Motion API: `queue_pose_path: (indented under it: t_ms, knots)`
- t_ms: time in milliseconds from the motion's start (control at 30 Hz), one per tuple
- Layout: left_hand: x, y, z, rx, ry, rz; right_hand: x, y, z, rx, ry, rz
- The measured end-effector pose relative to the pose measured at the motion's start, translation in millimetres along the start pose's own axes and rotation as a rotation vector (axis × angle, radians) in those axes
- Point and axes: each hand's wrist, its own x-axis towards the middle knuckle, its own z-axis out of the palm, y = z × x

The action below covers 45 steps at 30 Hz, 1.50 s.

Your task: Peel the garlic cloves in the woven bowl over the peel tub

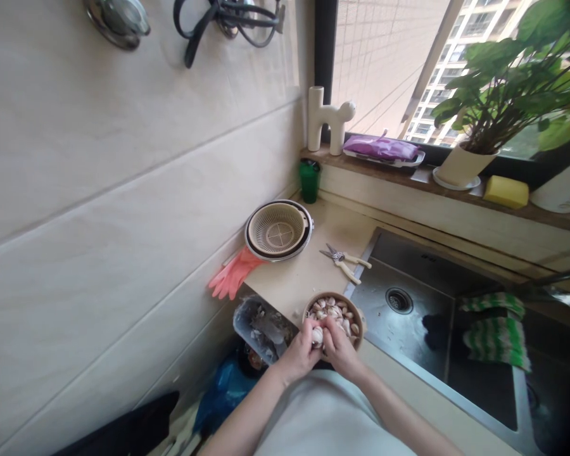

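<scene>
1. Head view: the fingers of my left hand (303, 352) and right hand (341, 352) close around a garlic bulb (317, 337), held over a bowl (361, 320).
2. Garlic cloves (321, 304) crowd the bowl at the bench (308, 278) edge, beside the steel sink (377, 320).
3. Beyond, shears (347, 275) lie spread near a colander (278, 229).

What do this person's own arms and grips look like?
The left forearm and right forearm are bare, no sleeves or watch showing. The left grip and right grip are ungloved human hands; any rings are too small to tell. A pale top is worn.
</scene>
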Motion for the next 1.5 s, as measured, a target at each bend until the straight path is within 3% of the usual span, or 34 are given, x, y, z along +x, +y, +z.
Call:
queue_pose_path:
  t_ms: [400,567,667,800,933,1100,1300,1500]
  knots:
    - [6.2,4.7,2.2,0.129,-0.077,-0.019,-1.2,8.0,4.3,0.165,0.162,0.089]
    - [8.4,2.9,-2.2,0.336,-0.101,-0.047,-3.8,2.9,2.0,0.501,0.004,0.297]
    - [8.1,-0.5,1.2,0.230,-0.072,0.027,-7.3,3.0,5.6,0.667,-0.001,0.422]
    - [3.5,-6.2,9.6,0.093,-0.014,0.050,-10.5,7.5,16.2,0.669,0.125,0.360]
    - [0.0,-6.7,13.5,-0.053,0.091,-0.021,-11.1,7.6,16.1,0.806,0.098,0.428]
    - [3.2,5.5,11.8,-0.414,0.035,-0.198,-7.2,0.7,-1.1,0.948,0.039,0.466]
    - [6.0,7.1,12.1,-0.563,0.049,-0.253,-0.8,9.5,-14.2,0.723,-0.008,0.417]
    - [3.6,1.9,10.5,-0.731,0.051,-0.290,-1.3,12.9,-29.1,-0.054,0.091,0.183]
